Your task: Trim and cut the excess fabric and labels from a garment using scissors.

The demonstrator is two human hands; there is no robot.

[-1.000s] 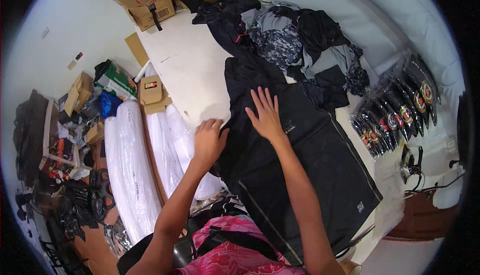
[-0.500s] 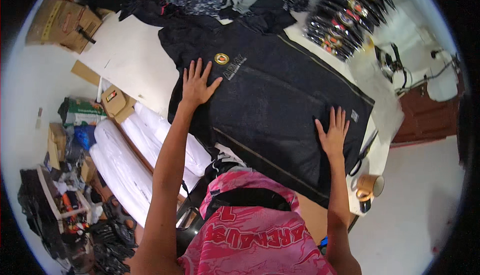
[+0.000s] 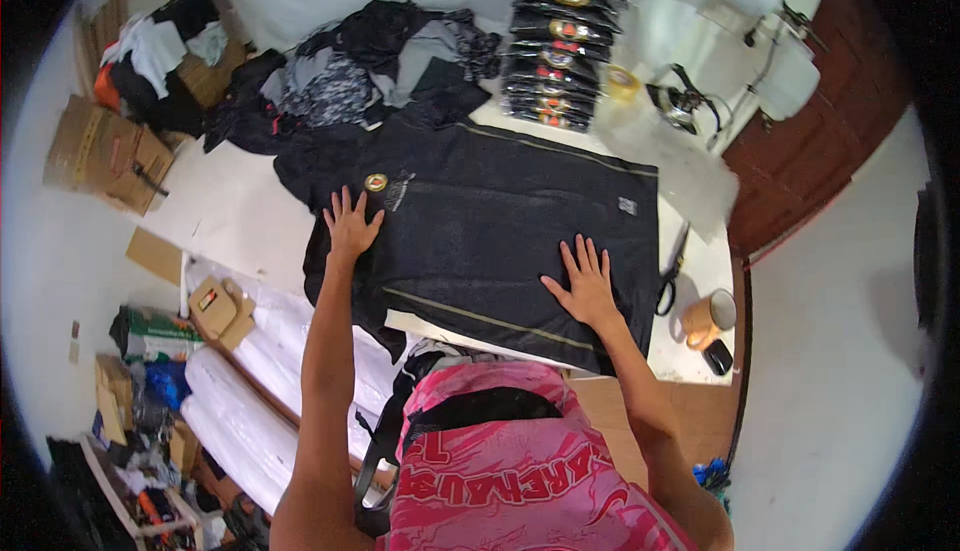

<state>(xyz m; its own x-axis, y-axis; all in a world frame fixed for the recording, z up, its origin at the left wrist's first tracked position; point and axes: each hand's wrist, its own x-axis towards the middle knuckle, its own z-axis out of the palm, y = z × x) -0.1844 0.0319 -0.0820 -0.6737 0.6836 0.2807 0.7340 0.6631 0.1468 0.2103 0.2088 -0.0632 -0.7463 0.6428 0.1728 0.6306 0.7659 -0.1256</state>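
Note:
A black shirt lies spread sideways on the white table, with a round emblem and grey lettering near its left end and pale seam lines along its long edges. My left hand rests flat on it just below the emblem, fingers spread. Toward the hem at the right, my right hand also presses flat on the cloth with its fingers apart. Neither hand grips anything. Black-handled scissors lie just past the hem, to the right of my right hand.
A brown mug and a small black object stand near the table's right corner. Bagged black garments are stacked at the back, beside a tape roll. Loose clothes heap at the back left; white wrapped rolls lie below the left edge.
The view has turned, so the table and shirt now sit straighter and farther left. Both hands stay flat on the shirt, whose hem side looks more level.

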